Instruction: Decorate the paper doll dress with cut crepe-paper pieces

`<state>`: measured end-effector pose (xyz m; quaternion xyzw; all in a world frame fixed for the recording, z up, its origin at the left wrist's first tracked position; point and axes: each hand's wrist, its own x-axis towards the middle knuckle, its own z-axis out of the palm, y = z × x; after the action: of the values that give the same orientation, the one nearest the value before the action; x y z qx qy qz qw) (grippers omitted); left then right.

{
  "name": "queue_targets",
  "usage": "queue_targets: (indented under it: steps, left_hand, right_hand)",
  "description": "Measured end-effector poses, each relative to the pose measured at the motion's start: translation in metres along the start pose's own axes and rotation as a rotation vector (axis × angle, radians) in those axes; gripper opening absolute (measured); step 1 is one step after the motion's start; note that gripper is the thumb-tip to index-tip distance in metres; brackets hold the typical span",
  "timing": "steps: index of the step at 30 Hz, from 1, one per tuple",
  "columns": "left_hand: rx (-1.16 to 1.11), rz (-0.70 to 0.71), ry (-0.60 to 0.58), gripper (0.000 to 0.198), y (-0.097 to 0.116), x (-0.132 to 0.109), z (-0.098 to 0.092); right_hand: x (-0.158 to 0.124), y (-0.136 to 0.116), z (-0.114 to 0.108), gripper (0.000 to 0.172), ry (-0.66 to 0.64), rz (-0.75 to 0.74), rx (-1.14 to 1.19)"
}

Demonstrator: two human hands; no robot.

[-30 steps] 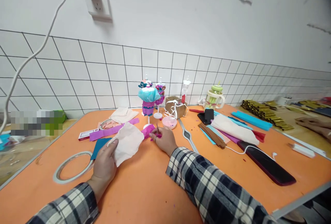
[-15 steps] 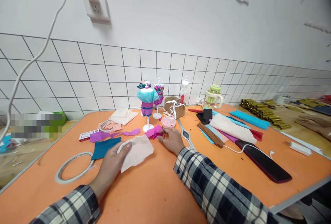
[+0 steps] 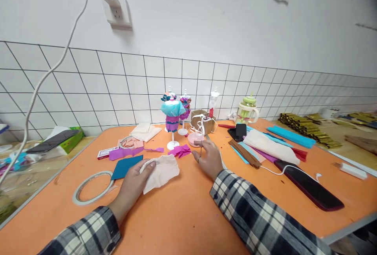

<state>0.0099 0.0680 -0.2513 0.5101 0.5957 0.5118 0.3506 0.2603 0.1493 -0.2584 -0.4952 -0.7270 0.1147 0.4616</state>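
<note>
My left hand (image 3: 137, 180) pinches a crumpled pale pink paper piece (image 3: 161, 172) between thumb and fingers, above the orange table (image 3: 173, 215). My right hand (image 3: 209, 158) is bent beside the pink bowl (image 3: 196, 139); a thin dark item shows at its fingers, too small to name. Left of it lies crumpled magenta paper (image 3: 181, 151). Behind the paper stands a small white dress form (image 3: 172, 123) with a turquoise top and purple skirt. A teal sheet (image 3: 126, 167) and a purple strip (image 3: 125, 153) lie by my left hand.
A tape roll (image 3: 78, 194) lies at the left. Further dress forms (image 3: 185, 107) and a cardboard box (image 3: 203, 123) stand behind. At the right are a green-lidded cup (image 3: 246, 110), brown strips (image 3: 244, 154) and a black-topped device (image 3: 309, 186) with a white cable.
My right hand has drawn away from the magenta paper, to the right beside the pink bowl. The magenta paper now lies free. My left hand still holds the pale paper. The view has shifted slightly.
</note>
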Motion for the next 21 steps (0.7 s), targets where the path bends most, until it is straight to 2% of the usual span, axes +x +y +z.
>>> queue_targets:
  steps: [3, 5, 7, 9, 11, 13, 15, 18, 21]
  left_hand:
    - [-0.036, 0.063, -0.099, 0.032, -0.001, -0.001, 0.001]
    - [-0.046, 0.079, -0.180, 0.031, 0.001, -0.003, 0.005]
    - [-0.050, 0.055, -0.230, 0.032, 0.003, -0.007, 0.011]
    - [-0.061, -0.001, -0.244, 0.032, 0.005, -0.012, 0.017]
    - [-0.062, -0.056, -0.230, 0.036, 0.007, -0.016, 0.022]
    - [-0.032, -0.079, -0.209, 0.039, 0.008, -0.019, 0.025]
    - [0.013, -0.065, -0.190, 0.039, 0.009, -0.021, 0.026]
    - [0.089, -0.042, -0.165, 0.039, 0.010, -0.020, 0.026]
    - [0.119, -0.047, -0.157, 0.038, 0.012, -0.020, 0.026]
  right_hand:
    - [-0.021, -0.006, -0.007, 0.025, -0.136, 0.017, 0.227]
    - [-0.031, -0.010, -0.010, 0.038, -0.265, 0.031, 0.394]
    - [-0.036, -0.016, -0.013, 0.061, -0.396, -0.007, 0.525]
    - [-0.039, -0.023, -0.015, 0.078, -0.514, -0.059, 0.618]
    - [-0.040, -0.031, -0.017, 0.084, -0.590, -0.095, 0.631]
    - [-0.042, -0.036, -0.016, 0.077, -0.585, -0.086, 0.575]
    - [-0.044, -0.037, -0.012, 0.056, -0.523, -0.020, 0.521]
    - [-0.043, -0.031, -0.004, 0.021, -0.406, 0.156, 0.542]
    - [-0.038, -0.022, 0.002, 0.019, -0.364, 0.303, 0.617]
